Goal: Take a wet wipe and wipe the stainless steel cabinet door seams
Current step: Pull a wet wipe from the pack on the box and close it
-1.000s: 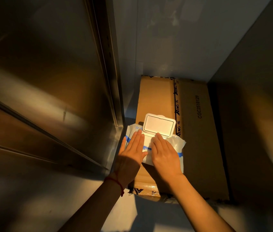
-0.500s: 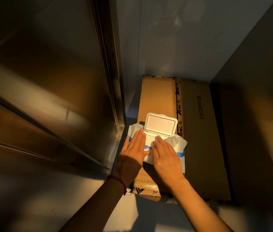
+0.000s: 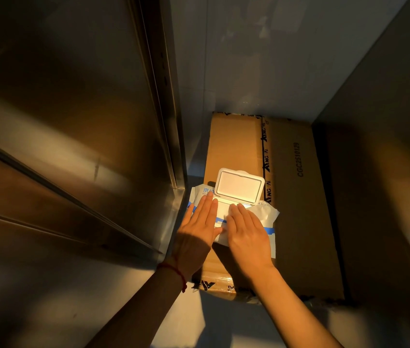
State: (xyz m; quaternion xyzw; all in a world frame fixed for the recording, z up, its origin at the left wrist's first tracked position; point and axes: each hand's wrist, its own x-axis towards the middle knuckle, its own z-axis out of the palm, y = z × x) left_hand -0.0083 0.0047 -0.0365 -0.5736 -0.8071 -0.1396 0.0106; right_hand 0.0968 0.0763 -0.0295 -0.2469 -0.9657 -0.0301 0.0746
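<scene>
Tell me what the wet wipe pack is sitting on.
The wet wipe pack lies on a cardboard box. Both hands, left hand and right hand, cover much of the pack.

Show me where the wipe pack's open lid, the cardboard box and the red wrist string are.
open lid (image 3: 239, 185): head view, middle of the white flip lid's inner face.
cardboard box (image 3: 299, 222): head view, bare top right of the tape.
red wrist string (image 3: 173, 270): head view, on the left wrist.
</scene>
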